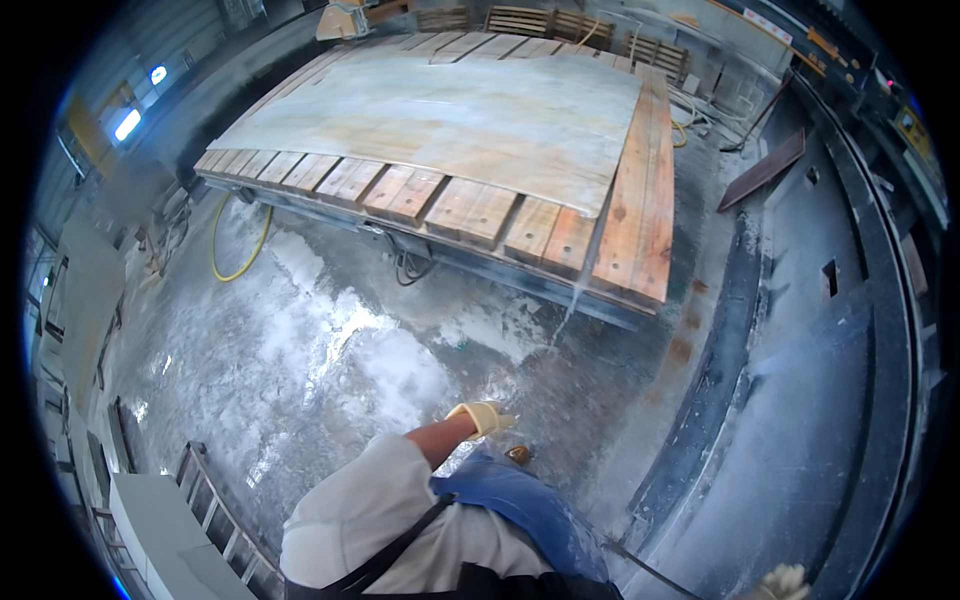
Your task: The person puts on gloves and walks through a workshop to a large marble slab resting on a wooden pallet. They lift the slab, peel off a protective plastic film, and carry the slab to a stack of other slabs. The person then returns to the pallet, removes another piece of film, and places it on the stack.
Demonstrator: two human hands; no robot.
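We see the slab (440, 115) lying on timbers (632, 215); well apart, on the slab's near side, are our gloved left hand (488, 419) by the apron (530, 505) and, farther right, our right hand (782, 583); we cannot tell either's finger spread

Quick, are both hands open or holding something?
Left hand: gloved, nothing held that shows; open or closed, can't tell.
Right hand: cut off by picture's edge, can't tell.

The person wears a pale grey short-sleeved shirt (350, 510), narrow black strap (398, 551), blue apron (520, 512) and, on the left hand (495, 420), a pale yellow glove (484, 417).
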